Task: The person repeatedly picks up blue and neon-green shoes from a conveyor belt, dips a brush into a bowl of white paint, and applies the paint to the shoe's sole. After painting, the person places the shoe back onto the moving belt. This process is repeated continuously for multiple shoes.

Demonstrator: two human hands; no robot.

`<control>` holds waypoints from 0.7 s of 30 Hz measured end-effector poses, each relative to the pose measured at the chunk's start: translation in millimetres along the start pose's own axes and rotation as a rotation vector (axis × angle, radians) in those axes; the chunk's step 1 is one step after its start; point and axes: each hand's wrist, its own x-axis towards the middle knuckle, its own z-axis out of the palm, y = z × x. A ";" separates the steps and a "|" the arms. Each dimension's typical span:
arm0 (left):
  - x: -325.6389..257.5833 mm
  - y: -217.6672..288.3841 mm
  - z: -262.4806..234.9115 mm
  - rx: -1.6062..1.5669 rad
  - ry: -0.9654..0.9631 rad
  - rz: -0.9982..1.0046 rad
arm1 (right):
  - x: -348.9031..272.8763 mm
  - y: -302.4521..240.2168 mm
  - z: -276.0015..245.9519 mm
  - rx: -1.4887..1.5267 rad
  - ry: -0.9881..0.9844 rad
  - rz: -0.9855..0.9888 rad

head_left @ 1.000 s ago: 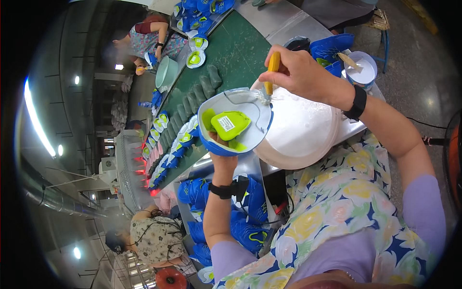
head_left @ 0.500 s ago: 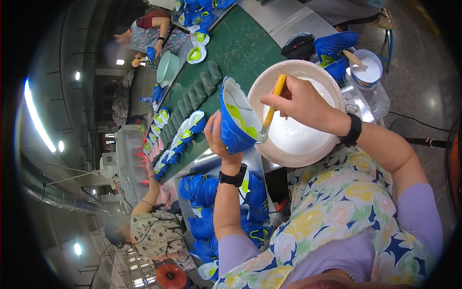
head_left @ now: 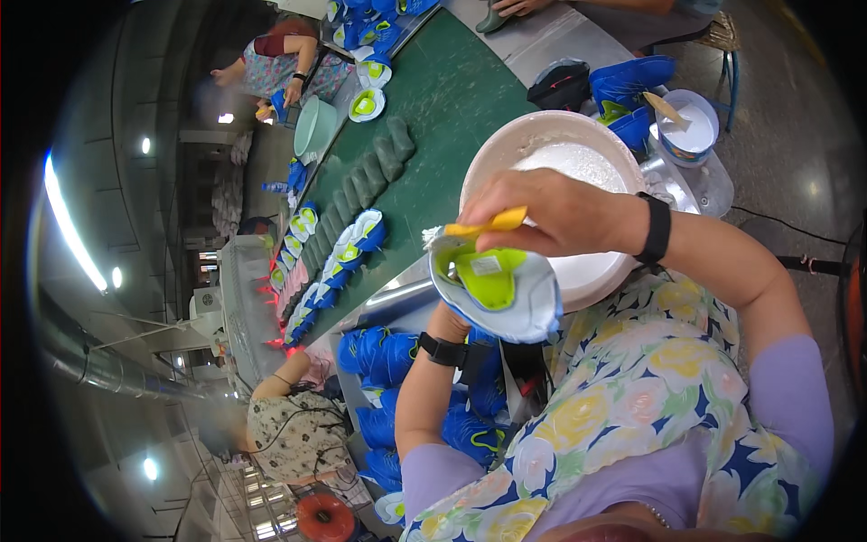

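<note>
A blue shoe upper with a bright green lining (head_left: 492, 282) is held up in front of the bowl, its pale underside and open edge turned toward me. My left hand (head_left: 448, 322) supports it from beneath, its fingers mostly hidden behind the upper. In my right hand (head_left: 564, 212) is a brush with a yellow handle (head_left: 492, 222), lying across the upper's far edge. The whitish bristles are at the upper's left end. Just behind, partly covered by my right hand, stands a large pale bowl (head_left: 483, 154) of white liquid.
A green conveyor belt (head_left: 452, 81) carries dark foot-shaped pieces (head_left: 366, 181) and a row of blue uppers (head_left: 348, 248). More uppers (head_left: 379, 357) are heaped beside my left forearm. A small bucket (head_left: 691, 149) with a brush stands right of the bowl. Other people work along the belt.
The upper has been turned so its underside faces me, and moved right and nearer. The brush has swung from its right edge to its far left edge. A co-worker's hand has appeared at the top.
</note>
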 end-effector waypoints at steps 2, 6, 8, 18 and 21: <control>-1.5 -4.3 0.1 0.028 -0.026 0.037 | 1.9 2.2 2.9 -0.143 -0.051 0.007; -4.4 3.8 -2.9 -0.014 -0.075 0.104 | 0.8 13.2 -10.7 -0.207 -0.044 0.242; -4.9 10.7 -20.7 0.010 -0.028 0.165 | 1.5 6.2 -21.7 -0.192 -0.084 0.389; -2.9 25.7 0.1 0.242 0.045 0.191 | 10.3 13.5 -19.7 -0.248 0.031 0.117; -2.8 34.9 -4.9 0.239 0.051 0.294 | 13.3 20.1 -13.0 -0.298 -0.028 0.245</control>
